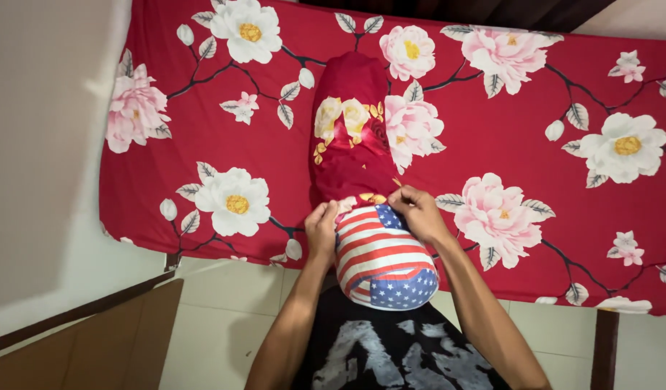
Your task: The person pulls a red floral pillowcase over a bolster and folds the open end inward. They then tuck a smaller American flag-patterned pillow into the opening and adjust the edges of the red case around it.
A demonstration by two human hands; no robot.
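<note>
**Pillow part-way inside red cover, both hands at the cover's mouth**

Observation: A pillow (385,260) with a stars-and-stripes print lies on the bed (535,144), its long axis running 12 to 6 o'clock. The half toward 12 o'clock is inside a dark red cover (351,123) with yellow flower print; the half toward 6 o'clock is bare and overhangs the bed edge against the person's black shirt (391,350).

Left hand (322,230): at 9 o'clock of the pillow, fingers closed on the cover's hem. Right hand (420,211): at 3 o'clock, fingers pinched together on the opposite side of the hem. Both grips sit at the line where red cloth meets striped cloth.

The bed sheet is red with large white and pink flowers. Pale tiled floor (225,325) shows below the bed edge, with a brown wooden panel (109,347) at 7 o'clock.

Risk, as judged:
- Uneven pull between the two hands could skew the cover and bunch it on one side.
- Tight fit could strain the hem.
- The overhanging end, propped only by the body, could slide to the floor.
</note>
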